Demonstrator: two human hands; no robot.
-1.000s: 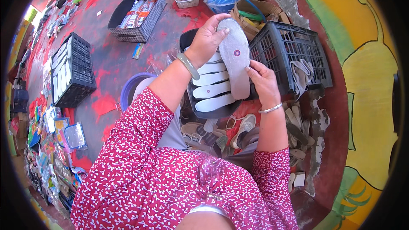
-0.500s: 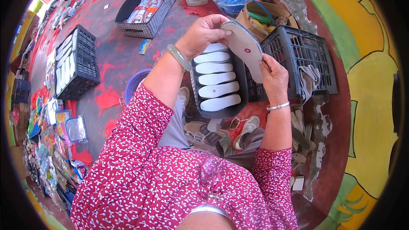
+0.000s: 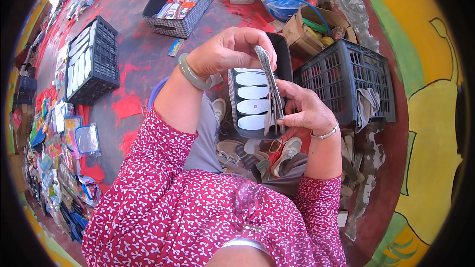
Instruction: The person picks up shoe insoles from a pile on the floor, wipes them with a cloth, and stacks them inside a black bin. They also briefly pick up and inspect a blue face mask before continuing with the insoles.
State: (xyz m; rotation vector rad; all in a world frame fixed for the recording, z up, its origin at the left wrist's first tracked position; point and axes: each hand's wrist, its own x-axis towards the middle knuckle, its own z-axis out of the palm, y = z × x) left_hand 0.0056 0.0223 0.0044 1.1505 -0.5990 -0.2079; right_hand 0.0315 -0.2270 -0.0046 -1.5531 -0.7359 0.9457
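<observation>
My left hand [image 3: 235, 52] pinches the upper end of a grey-edged shoe insole [image 3: 269, 81], held upright and seen almost edge-on. My right hand [image 3: 307, 109] grips its lower end between thumb and fingers. More than one layer shows toward that lower end, but I cannot tell whether it is a second insole. Right below stands a dark fabric bin [image 3: 278, 52]. Several white insoles [image 3: 253, 107] lie in a row inside it, one with a small round mark. My hands and the held insole hide part of the bin.
A dark plastic crate [image 3: 341, 76] with a grey cloth [image 3: 367, 108] over its side stands right of the bin. Another crate [image 3: 105, 62] of white insoles is at left. Farther off are a patterned bin [image 3: 185, 22] of packets and a cardboard box [image 3: 302, 32]. Shoes [image 3: 287, 155] lie near my legs.
The insole has turned from showing its flat pale face to edge-on and come slightly lower. My right hand has moved left and down along it; the view has shifted slightly.
</observation>
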